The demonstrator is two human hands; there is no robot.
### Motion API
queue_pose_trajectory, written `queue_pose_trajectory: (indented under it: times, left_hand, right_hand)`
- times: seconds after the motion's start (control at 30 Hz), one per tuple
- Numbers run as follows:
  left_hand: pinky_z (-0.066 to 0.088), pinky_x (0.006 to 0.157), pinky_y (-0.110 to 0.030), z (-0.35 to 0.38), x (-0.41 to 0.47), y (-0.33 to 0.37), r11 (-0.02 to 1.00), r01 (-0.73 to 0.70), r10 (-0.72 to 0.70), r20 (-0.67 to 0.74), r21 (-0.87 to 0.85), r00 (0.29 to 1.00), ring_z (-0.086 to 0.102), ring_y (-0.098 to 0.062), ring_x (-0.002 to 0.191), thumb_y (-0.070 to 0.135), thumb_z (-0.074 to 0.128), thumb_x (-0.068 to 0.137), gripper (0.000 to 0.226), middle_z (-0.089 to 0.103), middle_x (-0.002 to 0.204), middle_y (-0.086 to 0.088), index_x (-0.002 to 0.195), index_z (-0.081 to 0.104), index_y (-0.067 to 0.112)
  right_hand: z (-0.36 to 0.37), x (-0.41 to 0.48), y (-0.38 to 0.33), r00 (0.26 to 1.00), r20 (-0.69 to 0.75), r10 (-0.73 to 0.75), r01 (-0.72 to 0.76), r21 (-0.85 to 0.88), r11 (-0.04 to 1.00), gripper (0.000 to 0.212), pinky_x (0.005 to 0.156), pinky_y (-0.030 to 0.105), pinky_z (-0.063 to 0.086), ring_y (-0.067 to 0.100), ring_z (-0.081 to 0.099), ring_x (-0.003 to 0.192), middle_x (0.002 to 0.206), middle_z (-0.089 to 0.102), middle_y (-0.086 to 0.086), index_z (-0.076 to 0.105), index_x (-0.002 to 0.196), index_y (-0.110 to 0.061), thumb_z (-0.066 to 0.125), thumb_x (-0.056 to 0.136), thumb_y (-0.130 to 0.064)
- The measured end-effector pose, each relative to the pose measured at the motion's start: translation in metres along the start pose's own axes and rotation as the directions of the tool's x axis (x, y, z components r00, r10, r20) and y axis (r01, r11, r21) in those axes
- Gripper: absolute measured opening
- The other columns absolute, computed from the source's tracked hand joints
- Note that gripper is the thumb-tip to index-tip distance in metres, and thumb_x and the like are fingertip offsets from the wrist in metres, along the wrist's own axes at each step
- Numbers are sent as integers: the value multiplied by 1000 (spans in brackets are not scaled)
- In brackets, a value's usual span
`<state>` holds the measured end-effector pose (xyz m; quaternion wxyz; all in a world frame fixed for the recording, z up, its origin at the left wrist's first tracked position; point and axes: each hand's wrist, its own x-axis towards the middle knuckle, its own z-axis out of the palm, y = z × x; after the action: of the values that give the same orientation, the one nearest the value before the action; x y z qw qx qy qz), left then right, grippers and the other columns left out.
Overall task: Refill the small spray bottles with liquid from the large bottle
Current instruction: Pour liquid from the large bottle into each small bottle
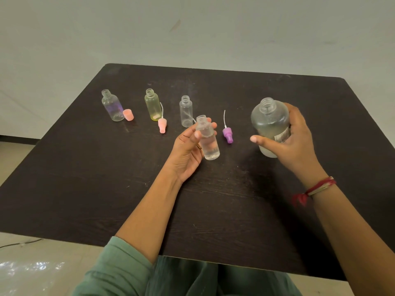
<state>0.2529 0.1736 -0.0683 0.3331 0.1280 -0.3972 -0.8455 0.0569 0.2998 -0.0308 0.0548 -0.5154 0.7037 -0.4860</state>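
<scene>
My left hand (189,150) pinches a small clear bottle (208,142) near its neck; the bottle is uncapped, upright and holds clear liquid. My right hand (292,139) grips the large frosted bottle (269,122), open-mouthed and upright, right of the small one. Three more uncapped small bottles stand in a row behind: a purplish one (112,105), a yellow one (152,104) and a clear one (186,111).
Loose on the dark table (85,178) lie a pink cap (128,114), a pink spray head (162,124) with its tube, and a purple spray head (227,135) between my hands. The table's near edge runs by my lap.
</scene>
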Motion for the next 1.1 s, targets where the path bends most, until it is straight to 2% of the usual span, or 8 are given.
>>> queue_pose_trajectory:
  times: [0.17,0.3,0.53,0.6,0.67,0.73,0.87,1.1]
  left_hand:
    - [55,82,-24,-1,1,0,1000,2,-3,-26,-2,1000,68,-10,95,45,90,51,59,73,107,0,103,76,20]
    - [54,83,-24,0,1,-1,999,3,-2,-23,43,1000,68,-9,96,47,90,51,59,73,106,0,102,76,21]
    - [53,82,-24,5,-2,-5,979,28,-31,13,202,999,68,-9,96,38,92,51,50,74,100,1,97,77,24]
    - [53,80,-22,6,-2,-7,964,29,-38,29,265,999,68,-7,93,23,85,57,40,75,94,3,95,77,28]
    - [52,78,-19,7,-3,-9,952,22,-36,40,304,999,69,-5,89,17,76,60,34,75,89,5,92,78,29]
    - [52,79,-19,6,-2,-10,947,15,-30,39,322,999,69,-5,87,16,76,60,34,75,87,5,91,78,28]
    - [52,81,-21,4,0,-12,935,10,-25,39,354,999,68,-7,90,16,78,60,34,75,91,4,93,77,25]
    - [52,82,-22,4,0,-12,928,-9,-7,43,373,999,68,-9,93,15,78,61,35,75,93,3,95,76,22]
  right_hand:
    - [-1,-1,1,999,-26,43,-42,44,998,77,97,26,42,12,49,118,126,50,-10,42,128,-32,74,63,-57]
    - [0,-1,1,998,-36,46,-44,61,997,75,96,21,41,10,49,117,123,49,-14,41,126,-36,74,63,-58]
    - [6,0,-7,999,0,-51,51,-32,998,74,95,9,35,5,45,112,122,48,-8,47,128,-19,80,66,-40]
    - [7,0,-11,995,20,-93,94,-98,991,72,105,32,38,10,45,114,121,47,-9,48,127,-18,80,66,-38]
    - [8,0,-14,991,39,-131,135,-158,978,72,104,57,35,9,42,117,122,46,-9,48,128,-18,81,66,-33]
    - [7,1,-15,987,57,-153,162,-214,963,71,105,63,31,8,40,118,125,49,-3,48,128,-17,83,67,-26]
    - [6,3,-16,980,72,-186,199,-337,920,67,114,60,19,19,45,121,126,51,3,47,129,-19,81,72,-22]
    - [10,3,-14,965,94,-245,261,-453,853,66,115,46,9,23,46,121,127,50,4,47,130,-21,78,73,-15]
